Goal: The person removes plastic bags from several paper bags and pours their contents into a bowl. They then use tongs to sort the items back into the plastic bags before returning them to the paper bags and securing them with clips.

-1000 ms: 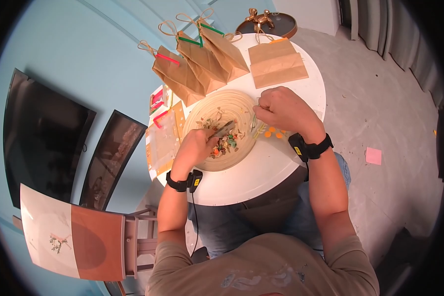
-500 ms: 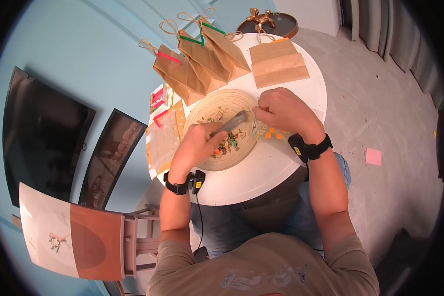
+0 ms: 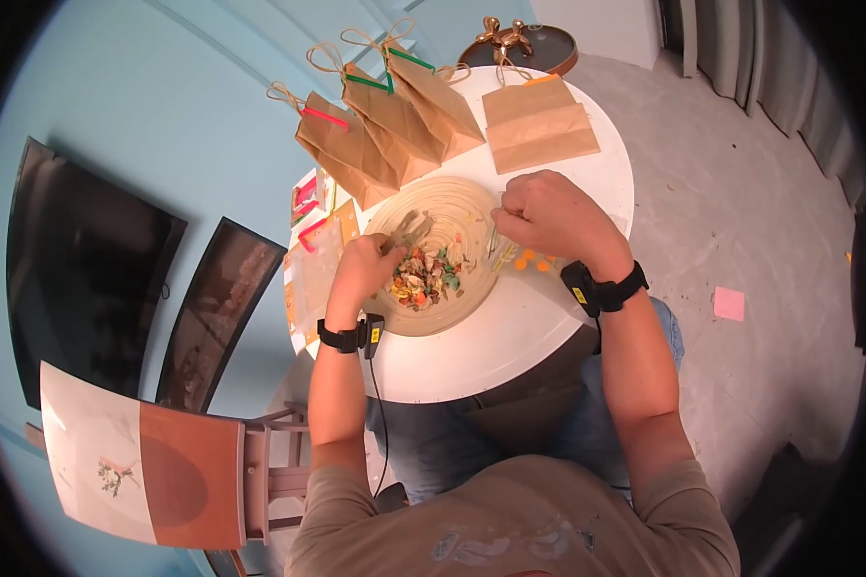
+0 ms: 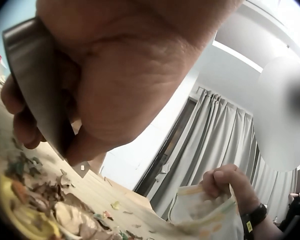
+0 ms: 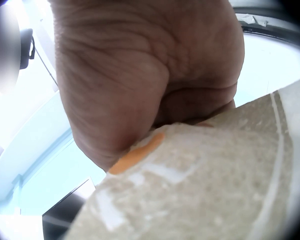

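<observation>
In the head view my left hand (image 3: 361, 269) holds a grey metallic tool (image 3: 412, 229) over the left side of a round woven plate (image 3: 476, 284). Dried petals and leaves (image 3: 423, 281) lie loose on the plate beside the hand. Fingers and thumb curl round the tool (image 4: 37, 80) in the left wrist view. My right hand (image 3: 558, 213) pinches the upper edge of a see-through pouch with orange dots (image 3: 532, 260), right of the plate. The right wrist view shows the pouch (image 5: 210, 185) close under that hand (image 5: 145, 70); its fingertips are hidden.
Several brown paper bags (image 3: 351, 154) stand behind the plate, and another (image 3: 541, 125) lies at the back right of the white table (image 3: 452, 380). A flat translucent packet (image 3: 318, 279) lies at the left edge.
My left hand has swung with the tool from beside the pouch back to the plate's left side, uncovering more of the dried pieces. The right hand has stayed almost still on the pouch.
</observation>
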The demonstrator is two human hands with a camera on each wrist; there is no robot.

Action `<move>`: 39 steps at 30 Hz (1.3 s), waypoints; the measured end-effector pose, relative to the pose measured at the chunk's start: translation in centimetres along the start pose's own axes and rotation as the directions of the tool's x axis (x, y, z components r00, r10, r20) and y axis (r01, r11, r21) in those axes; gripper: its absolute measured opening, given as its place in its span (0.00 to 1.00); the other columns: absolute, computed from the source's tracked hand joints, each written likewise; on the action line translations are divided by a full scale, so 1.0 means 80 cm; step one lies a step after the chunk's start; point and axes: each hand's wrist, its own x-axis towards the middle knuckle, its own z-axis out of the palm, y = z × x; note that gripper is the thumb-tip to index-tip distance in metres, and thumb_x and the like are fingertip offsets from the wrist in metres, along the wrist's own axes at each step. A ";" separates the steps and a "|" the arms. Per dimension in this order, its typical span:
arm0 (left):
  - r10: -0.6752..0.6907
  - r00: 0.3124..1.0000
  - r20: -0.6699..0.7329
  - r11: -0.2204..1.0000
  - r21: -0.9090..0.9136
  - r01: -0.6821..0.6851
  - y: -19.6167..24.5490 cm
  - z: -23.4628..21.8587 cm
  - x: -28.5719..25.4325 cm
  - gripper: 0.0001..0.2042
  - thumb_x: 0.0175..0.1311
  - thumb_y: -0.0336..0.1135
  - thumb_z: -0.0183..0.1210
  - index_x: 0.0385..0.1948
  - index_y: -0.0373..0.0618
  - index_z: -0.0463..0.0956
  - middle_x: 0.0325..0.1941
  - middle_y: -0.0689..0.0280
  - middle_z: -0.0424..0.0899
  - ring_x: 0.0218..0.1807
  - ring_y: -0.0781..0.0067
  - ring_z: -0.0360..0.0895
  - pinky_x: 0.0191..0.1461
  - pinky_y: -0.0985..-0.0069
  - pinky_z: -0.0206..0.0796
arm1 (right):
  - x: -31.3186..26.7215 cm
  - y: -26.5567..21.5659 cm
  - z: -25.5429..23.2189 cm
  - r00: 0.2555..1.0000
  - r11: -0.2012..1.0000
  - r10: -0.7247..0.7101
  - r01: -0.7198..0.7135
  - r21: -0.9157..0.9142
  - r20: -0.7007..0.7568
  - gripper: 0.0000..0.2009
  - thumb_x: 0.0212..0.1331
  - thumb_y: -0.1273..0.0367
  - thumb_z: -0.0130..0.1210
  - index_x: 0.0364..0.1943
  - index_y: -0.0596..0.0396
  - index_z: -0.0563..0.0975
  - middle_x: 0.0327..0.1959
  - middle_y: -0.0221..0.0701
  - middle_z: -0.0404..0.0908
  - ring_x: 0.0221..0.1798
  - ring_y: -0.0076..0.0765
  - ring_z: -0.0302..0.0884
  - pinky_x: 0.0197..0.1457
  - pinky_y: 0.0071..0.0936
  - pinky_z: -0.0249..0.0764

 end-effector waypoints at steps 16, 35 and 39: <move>-0.044 0.997 0.064 0.998 -0.041 0.047 0.010 -0.013 -0.020 0.14 0.73 0.39 0.69 0.42 0.32 0.89 0.31 0.37 0.86 0.39 0.31 0.86 0.46 0.51 0.77 | 0.003 -0.004 0.004 0.999 1.000 0.012 -0.012 -0.009 0.033 0.17 0.63 0.66 0.58 0.21 0.67 0.79 0.23 0.52 0.78 0.28 0.62 0.77 0.38 0.54 0.74; -0.013 1.000 0.028 0.981 0.195 0.007 -0.003 0.011 -0.022 0.17 0.71 0.41 0.71 0.37 0.30 0.89 0.36 0.35 0.88 0.45 0.31 0.89 0.50 0.47 0.82 | 0.002 -0.002 0.003 0.999 0.999 0.010 -0.008 -0.033 0.037 0.17 0.63 0.66 0.58 0.21 0.67 0.79 0.24 0.52 0.78 0.28 0.62 0.77 0.38 0.55 0.73; 0.016 1.000 0.026 0.981 0.190 -0.021 -0.008 0.012 -0.020 0.16 0.71 0.42 0.71 0.37 0.31 0.89 0.36 0.36 0.89 0.44 0.31 0.89 0.50 0.47 0.81 | 0.001 0.000 0.002 0.999 1.000 -0.006 0.007 -0.027 0.035 0.17 0.64 0.66 0.59 0.21 0.67 0.78 0.24 0.52 0.78 0.29 0.62 0.77 0.38 0.55 0.74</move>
